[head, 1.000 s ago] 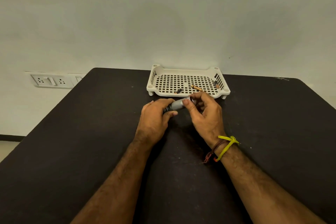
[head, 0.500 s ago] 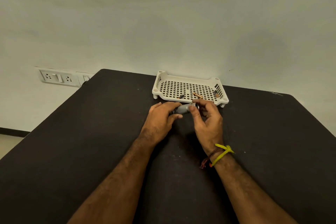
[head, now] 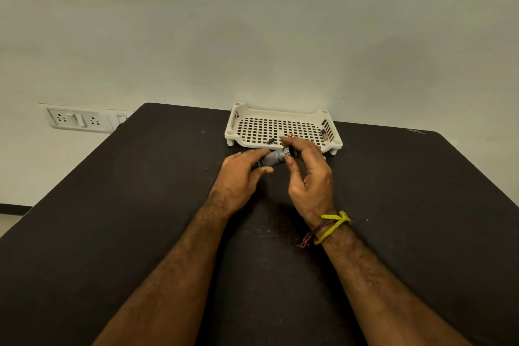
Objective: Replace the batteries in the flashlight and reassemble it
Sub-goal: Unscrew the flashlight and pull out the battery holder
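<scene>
Since 1 second ago, the right hand (head: 310, 177) has been shifted to pinch the flashlight (head: 276, 158) end; the left hand (head: 241, 177) grips its barrel, just before the tray (head: 280, 116) — light, rigid, slippery — best held mid-barrel.

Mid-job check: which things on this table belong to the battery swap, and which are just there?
Job:
- flashlight, gripped by left hand; right hand pinches its end
- small battery-like pieces in the white tray

Just there:
- wall sockets
- yellow wrist thread
</scene>
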